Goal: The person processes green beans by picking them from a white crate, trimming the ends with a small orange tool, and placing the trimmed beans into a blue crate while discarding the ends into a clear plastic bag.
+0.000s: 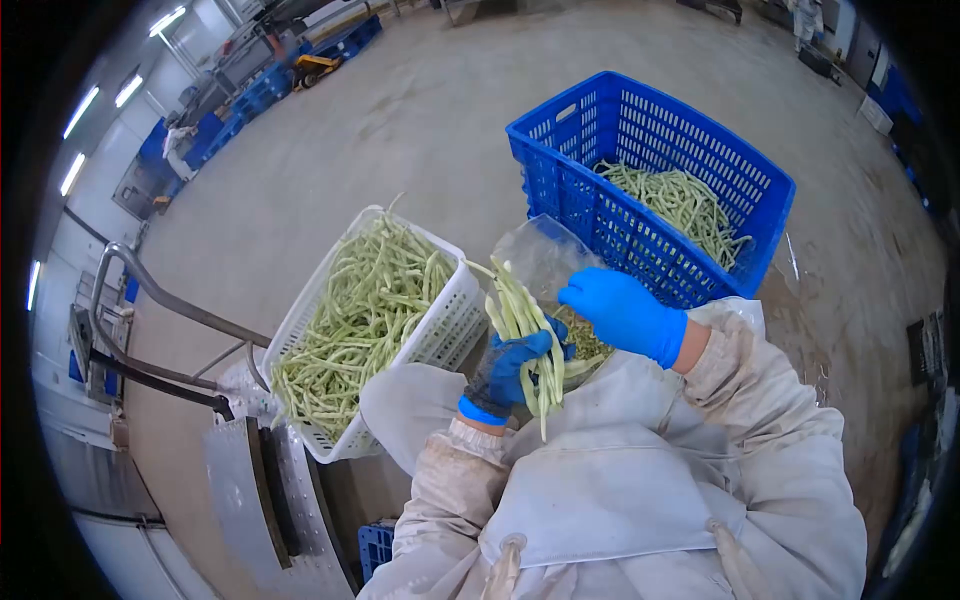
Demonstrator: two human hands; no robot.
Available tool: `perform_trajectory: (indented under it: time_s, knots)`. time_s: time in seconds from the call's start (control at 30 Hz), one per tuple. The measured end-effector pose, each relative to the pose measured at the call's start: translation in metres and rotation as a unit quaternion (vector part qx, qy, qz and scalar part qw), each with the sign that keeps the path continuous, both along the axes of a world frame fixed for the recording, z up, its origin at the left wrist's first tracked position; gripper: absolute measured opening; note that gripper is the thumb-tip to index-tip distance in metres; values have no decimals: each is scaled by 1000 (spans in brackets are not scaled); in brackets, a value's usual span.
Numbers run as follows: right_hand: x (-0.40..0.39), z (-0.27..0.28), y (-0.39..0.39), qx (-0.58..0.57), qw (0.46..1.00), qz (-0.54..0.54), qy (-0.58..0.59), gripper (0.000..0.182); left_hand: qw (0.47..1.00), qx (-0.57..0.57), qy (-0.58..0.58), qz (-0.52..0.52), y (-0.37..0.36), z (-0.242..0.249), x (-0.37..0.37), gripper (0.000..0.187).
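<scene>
1. A bunch of beans [520,310] is sitting in the left hand [512,368], in front of the person's lap, with its long pods sticking out above and below the grip.
2. The left hand, wearing a blue glove, is closing its fingers around that bunch.
3. The right hand [630,315], also wearing a blue glove, is hovering just beside the bunch with its fingers bent; whether it is pinching anything, I cannot tell.
4. A clear plastic bag [540,250] is lying behind the hands, and small green bits [585,345] are showing below the right hand.
5. A white crate [462,312] is standing on the left, tilting, and is holding a big heap of beans [365,315].
6. A blue crate [565,195] is standing beyond the right hand and is holding a smaller heap of beans [685,205].
7. Both crates are standing well apart from the people working in the background.
</scene>
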State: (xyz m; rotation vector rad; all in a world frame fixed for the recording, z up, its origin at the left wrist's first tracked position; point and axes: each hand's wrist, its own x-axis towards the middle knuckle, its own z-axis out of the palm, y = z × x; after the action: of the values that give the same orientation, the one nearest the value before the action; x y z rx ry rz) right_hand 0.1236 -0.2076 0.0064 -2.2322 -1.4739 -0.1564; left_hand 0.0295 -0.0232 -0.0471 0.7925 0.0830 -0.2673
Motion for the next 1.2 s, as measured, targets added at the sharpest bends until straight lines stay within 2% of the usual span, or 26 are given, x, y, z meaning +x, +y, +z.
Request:
perform_trajectory:
  time_s: [0.03, 0.07, 0.1, 0.13, 0.17, 0.23, 0.27, 0.33, 0.37, 0.43, 0.47, 0.53, 0.57, 0.63, 0.67, 0.73, 0.8, 0.87, 0.9, 0.93, 0.97, 1.03, 1.07, 1.1, 1.17, 1.2]
  knots:
    - [1, -12, 0, 63, 996, -23, 51, 16, 1000, 12, -1, -13, -1, -2, 0, 31]
    - [3, -22, -1, 62, 996, -24, 51, 16, 999, 23, -4, -26, -3, -3, 0, 32]
    - [5, -31, -2, 159, 969, -115, 151, 16, 999, 27, 22, -31, -6, 4, 1, 32]
    - [7, -41, -5, 249, 914, -203, 248, 15, 999, 24, 23, -29, -8, 4, -1, 32]
    - [18, -53, -20, 247, 914, -203, 250, 15, 999, 1, 11, -30, -9, 5, -2, 32]
    - [41, -64, -45, 181, 928, -318, 65, 21, 1000, 3, -3, -28, -6, 9, -3, 33]
    - [43, -66, -46, 183, 929, -316, 65, 21, 1000, 6, -5, -26, -4, 9, -2, 33]
    - [20, -37, -46, 194, 960, -193, -51, 29, 999, 15, -26, -15, -3, 5, -3, 35]
    - [-3, -15, -37, 224, 949, -145, 169, 34, 999, 13, -25, -16, -3, 4, -2, 35]
    - [-37, 2, -23, 203, 943, -72, 253, 31, 1000, 12, -22, -4, -6, 1, -1, 35]
    - [-49, 2, -17, 202, 943, -72, 255, 31, 1000, 12, -20, -4, -8, 0, -1, 35]
    - [-64, 0, -7, 166, 978, -60, 108, 27, 1000, -13, 6, 27, -11, 7, -1, 35]
    - [-65, -2, -7, 169, 978, -60, 109, 27, 998, 10, -23, 64, -17, 11, -1, 30]
    - [-66, -7, -7, 151, 983, -13, 101, 22, 998, 38, -14, 47, -10, -1, -1, 31]
    - [-62, -7, -10, 152, 983, -14, 102, 22, 997, 65, -4, 28, -7, -7, -1, 32]
    - [-49, -2, -16, 209, 951, -112, 198, 20, 997, 51, -30, 48, -11, -4, -2, 32]
    - [-47, 11, -17, 217, 955, -110, 168, 21, 990, 36, -134, 28, -12, -1, 3, 29]
    - [-51, 22, -10, 219, 951, -71, 206, 30, 990, 41, -129, 30, -14, 5, 0, 25]
    - [-52, 19, -7, 219, 951, -72, 206, 30, 994, 67, -70, 45, -15, 7, -2, 24]
    - [-53, 12, -4, 187, 968, -57, 158, 35, 994, 93, -11, 60, -16, 7, -4, 22]
    - [-55, 8, -3, 154, 981, -40, 109, 40, 994, 92, -11, 60, -15, 5, -3, 22]
    - [-58, 5, -1, 117, 988, -40, 97, 46, 991, 97, -77, 55, -11, -3, -3, 21]
    - [-59, 4, 1, 82, 992, -42, 86, 51, 991, 98, -74, 56, -9, -8, -3, 21]
    - [-58, -1, 1, 83, 992, -41, 88, 51, 990, 108, -69, 54, -8, -14, -3, 22]
    - [-49, -18, -6, 188, 966, -46, 172, 49, 990, 118, -62, 50, -7, -12, -3, 22]
    - [-43, -26, -12, 188, 966, -48, 174, 49, 994, 74, -46, 68, -9, -4, -3, 22]
